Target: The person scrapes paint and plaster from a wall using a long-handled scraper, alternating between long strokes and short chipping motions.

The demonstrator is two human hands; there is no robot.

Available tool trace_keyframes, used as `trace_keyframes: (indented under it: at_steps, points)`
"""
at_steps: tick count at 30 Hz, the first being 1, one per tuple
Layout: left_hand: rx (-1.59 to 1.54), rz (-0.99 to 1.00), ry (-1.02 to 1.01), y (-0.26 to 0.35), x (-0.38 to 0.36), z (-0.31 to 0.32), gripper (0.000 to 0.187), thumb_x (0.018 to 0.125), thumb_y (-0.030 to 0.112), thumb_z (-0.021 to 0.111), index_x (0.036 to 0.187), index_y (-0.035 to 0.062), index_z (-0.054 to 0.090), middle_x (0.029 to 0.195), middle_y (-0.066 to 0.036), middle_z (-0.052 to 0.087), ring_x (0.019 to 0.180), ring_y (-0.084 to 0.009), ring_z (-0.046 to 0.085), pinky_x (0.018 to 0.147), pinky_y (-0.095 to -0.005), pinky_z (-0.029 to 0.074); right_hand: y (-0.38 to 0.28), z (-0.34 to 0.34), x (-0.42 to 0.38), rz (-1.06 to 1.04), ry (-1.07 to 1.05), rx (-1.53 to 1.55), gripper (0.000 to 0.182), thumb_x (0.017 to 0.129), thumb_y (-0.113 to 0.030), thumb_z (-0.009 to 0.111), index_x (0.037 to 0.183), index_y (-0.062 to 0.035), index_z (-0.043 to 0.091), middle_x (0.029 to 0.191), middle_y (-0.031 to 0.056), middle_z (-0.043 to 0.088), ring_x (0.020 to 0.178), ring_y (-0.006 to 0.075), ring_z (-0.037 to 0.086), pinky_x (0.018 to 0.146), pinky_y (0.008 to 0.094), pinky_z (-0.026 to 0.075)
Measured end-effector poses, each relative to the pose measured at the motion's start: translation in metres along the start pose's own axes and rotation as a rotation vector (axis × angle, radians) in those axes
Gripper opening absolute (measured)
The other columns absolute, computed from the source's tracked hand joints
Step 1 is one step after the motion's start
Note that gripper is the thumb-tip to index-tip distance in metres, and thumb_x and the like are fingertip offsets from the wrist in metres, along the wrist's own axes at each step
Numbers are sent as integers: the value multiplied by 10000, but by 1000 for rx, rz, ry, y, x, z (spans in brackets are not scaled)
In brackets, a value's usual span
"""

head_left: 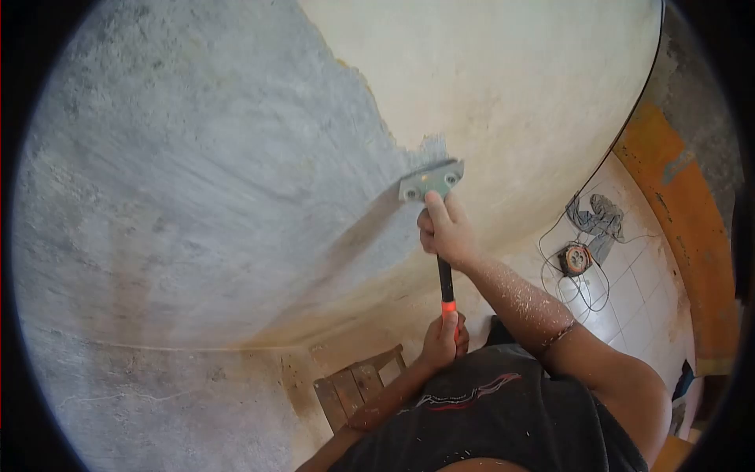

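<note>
Both fists closed on scraper (pixel 432 182): right hand (pixel 445 233) just below blade, left hand (pixel 443 340) at handle end; steep angle risks gouging wall (pixel 197 197).

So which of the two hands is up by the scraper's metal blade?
The right hand, gripping the black handle just under the grey metal blade; the left hand holds the orange handle end lower down.

bare grey wall (pixel 197 181), white tiled floor (pixel 637 307)

Position: worn on the person's head; single view
Facing: forward and down along the wall (pixel 197 197)
Nearness: close; fisheye-rounded edges; floor (pixel 629 299) beyond
</note>
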State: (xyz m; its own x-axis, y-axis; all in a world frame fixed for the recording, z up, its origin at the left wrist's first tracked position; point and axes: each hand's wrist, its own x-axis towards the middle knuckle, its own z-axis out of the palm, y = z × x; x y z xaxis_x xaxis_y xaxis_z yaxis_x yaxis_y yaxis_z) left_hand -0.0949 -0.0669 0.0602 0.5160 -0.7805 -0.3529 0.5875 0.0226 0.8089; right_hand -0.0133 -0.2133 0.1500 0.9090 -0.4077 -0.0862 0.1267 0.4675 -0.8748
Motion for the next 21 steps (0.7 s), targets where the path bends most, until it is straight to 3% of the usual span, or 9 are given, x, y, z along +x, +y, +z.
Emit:
trace_keyframes:
  at_steps: [3,5,9,11,17,21]
  points:
    - [63,65,26,4,5,-1,388,930,436,329,754,93,368,513,2,361,397,-91,363,388,-233,323,-12,2,6,50,-10,12,219,942,-321,362,932,-103,367,568,-24,335,355,64,305,325,222,242]
    - [21,9,50,9,6,8,421,913,483,319,771,91,376,502,-15,365,396,-110,367,384,-253,338,-31,4,8,-10,-112,24,218,936,-288,380,906,-76,337,563,-7,370,365,76,356,324,227,281]
    - [24,69,104,-6,9,19,413,914,476,334,774,89,369,515,-16,364,416,-110,365,396,-252,336,-12,-6,8,46,-124,-14,220,943,-317,360,910,-100,344,571,-14,347,356,71,318,325,223,247]
    - [-161,3,128,-18,11,27,351,940,390,319,780,83,377,519,-1,372,406,-87,361,388,-232,314,-5,-14,11,152,-114,-57,226,944,-315,358,900,-95,334,572,-8,347,356,73,326,325,222,259]
    - [-91,16,284,-13,8,43,361,935,383,348,752,77,406,509,3,383,392,-94,384,374,-233,329,-10,-23,10,127,-255,41,216,947,-306,348,930,-92,325,603,1,365,364,75,340,325,224,285]
    - [-78,49,317,-33,22,47,446,907,478,358,734,70,413,493,-6,390,382,-108,389,373,-239,330,-1,-28,12,172,-342,98,196,945,-280,363,945,-88,326,611,1,367,369,75,344,332,224,293]
